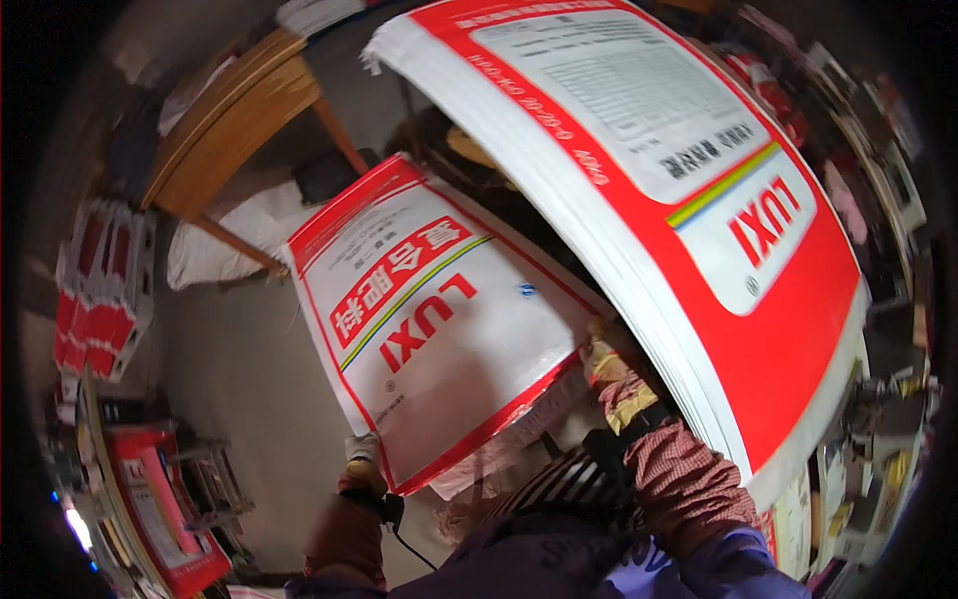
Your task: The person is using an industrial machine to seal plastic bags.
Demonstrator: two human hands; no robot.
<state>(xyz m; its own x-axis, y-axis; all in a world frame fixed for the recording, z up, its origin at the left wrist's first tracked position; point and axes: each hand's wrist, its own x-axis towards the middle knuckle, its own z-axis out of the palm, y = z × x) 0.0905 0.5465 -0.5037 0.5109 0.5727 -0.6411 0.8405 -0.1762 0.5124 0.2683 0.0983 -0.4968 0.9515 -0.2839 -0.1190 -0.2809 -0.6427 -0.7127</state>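
Two hands on one bag: a flat white woven-plastic sack with red border (439, 319), printed face up, held out in front of the person. Left hand (361, 451), gloved, is closed on the sack's near corner at about 7 o'clock of the sack; right hand (602, 361), also gloved, is closed on the edge at about 4 o'clock, partly tucked under the big stack. Sack's long axis runs from 11 o'clock down to 5 o'clock, away from the body; both hands sit at its near end, so neither is clearly nearer. At 1 to 3 o'clock of the sack, just beside it and overlapping the right hand, is a thick stack of same-type sacks (699, 200), many thin layers showing along the curved white edge, glossy red and white top sheet. Material looks thin, slick, floppy, flat-edged. At 10 o'clock a wooden table (235, 120) with angled legs, well apart. More red and white sacks (105, 285) lie at 9 o'clock on the grey floor (249, 379).
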